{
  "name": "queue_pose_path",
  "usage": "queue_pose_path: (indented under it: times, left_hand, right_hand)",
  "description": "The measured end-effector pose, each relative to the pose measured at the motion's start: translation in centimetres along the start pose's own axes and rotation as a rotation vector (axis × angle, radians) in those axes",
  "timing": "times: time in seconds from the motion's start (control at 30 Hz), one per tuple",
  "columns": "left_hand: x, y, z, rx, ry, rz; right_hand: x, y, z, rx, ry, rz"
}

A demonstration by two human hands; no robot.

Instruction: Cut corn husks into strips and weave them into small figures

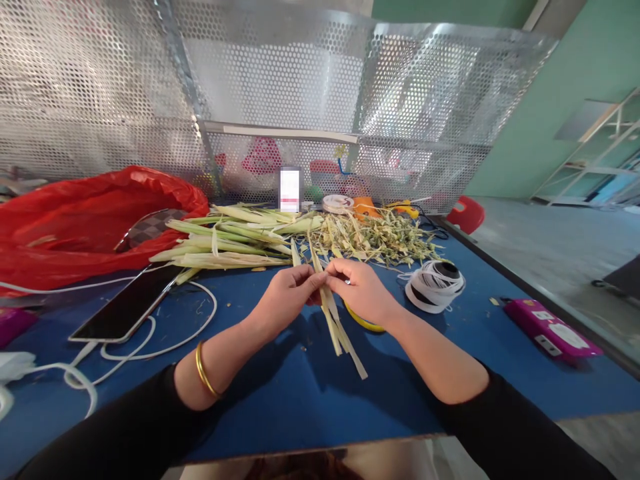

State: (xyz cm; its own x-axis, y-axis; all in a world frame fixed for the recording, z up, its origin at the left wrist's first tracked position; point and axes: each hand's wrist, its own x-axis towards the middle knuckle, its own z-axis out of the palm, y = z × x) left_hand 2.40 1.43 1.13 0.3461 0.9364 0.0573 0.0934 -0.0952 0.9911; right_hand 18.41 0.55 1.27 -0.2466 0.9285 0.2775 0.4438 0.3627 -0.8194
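Several pale corn husk strips [336, 327] hang between my two hands, their lower ends spread apart above the blue table. My left hand [290, 293] is closed, with thumb and fingers pinching the strips near their middle. Right beside it, my right hand [363, 290] pinches the same strips, and the fingertips of both hands almost meet. Under my right hand shows part of a yellow ring-like object [367, 322], mostly covered. Beyond the hands lies a pile of long green-white corn husks [240, 237]. A heap of small husk trimmings [380, 237] sits to its right.
A spool of white cord [435, 287] stands right of my hands, with a purple packet [553, 330] farther right. On the left are a red plastic bag [100, 227], a dark tablet [125, 307] and a looping white cable [213, 313]. A perforated metal screen [280, 80] closes the back.
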Motion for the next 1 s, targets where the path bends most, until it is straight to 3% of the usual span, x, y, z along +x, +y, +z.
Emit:
queue_pose_path:
  times: [0.23,0.37,0.47,0.67,1.0]
  left_hand:
    - [-0.16,-0.27,0.06,-0.342,-0.191,-0.06]
    - [-0.22,-0.39,-0.24,-0.437,-0.273,-0.051]
    - [-0.25,-0.29,-0.19,-0.402,-0.255,-0.057]
    - [-0.32,-0.35,0.08,-0.23,-0.205,-0.048]
    - [-0.26,-0.38,0.22,-0.25,-0.107,-0.035]
  right_hand:
    - [0.15,-0.17,-0.08,0.626,-0.167,0.217]
    - [0.08,-0.24,-0.28,0.795,-0.239,0.25]
    - [-0.06,-0.53,-0.3,0.729,-0.197,0.22]
    - [-0.22,-0.69,-0.06,0.336,-0.027,0.118]
    - [-0.17,-0.29,0.12,0.135,-0.062,0.029]
